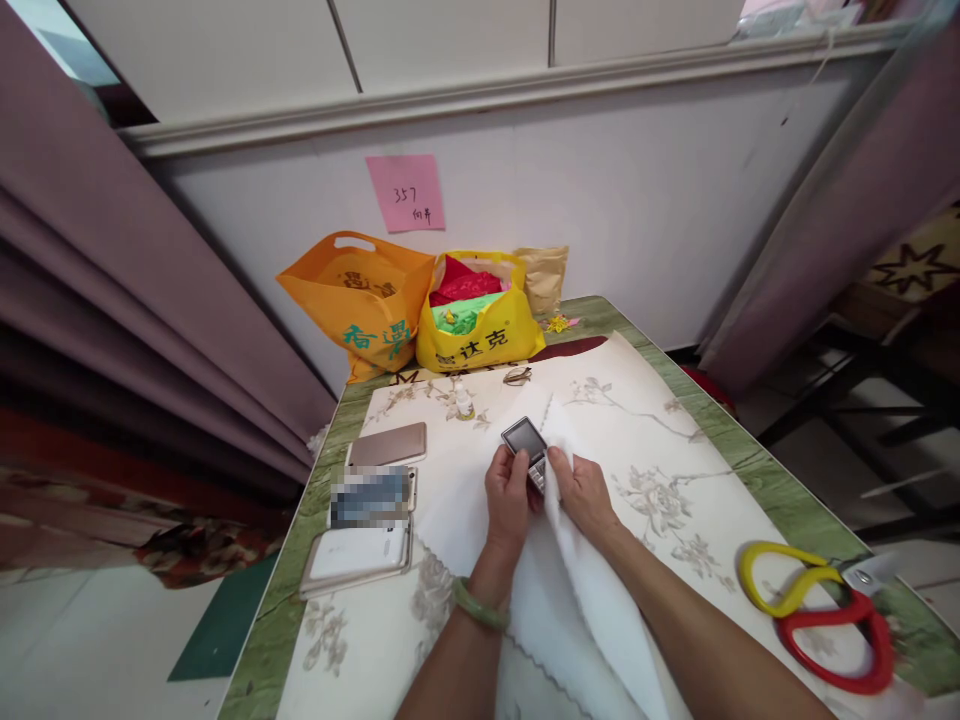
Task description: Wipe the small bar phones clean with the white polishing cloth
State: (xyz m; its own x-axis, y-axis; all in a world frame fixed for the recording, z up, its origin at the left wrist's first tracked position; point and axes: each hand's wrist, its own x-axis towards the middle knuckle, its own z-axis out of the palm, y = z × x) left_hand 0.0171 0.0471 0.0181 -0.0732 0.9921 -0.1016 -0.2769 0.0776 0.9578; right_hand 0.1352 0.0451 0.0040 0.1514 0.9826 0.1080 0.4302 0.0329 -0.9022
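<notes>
My left hand (510,497) is closed around a small silver keypad phone (526,446), holding it up over the table. My right hand (583,492) pinches the edge of a white cloth (592,590) against the phone's right side. A green bangle (480,606) sits on my left wrist. The cloth drapes down between my forearms.
Three phones (388,444) lie stacked along the table's left side. An orange bag (367,300) and a yellow bag (478,320) stand at the far edge by the wall. Scissors (825,610) with yellow and red handles lie at right. Floral paper (675,470) covers the green table (780,500).
</notes>
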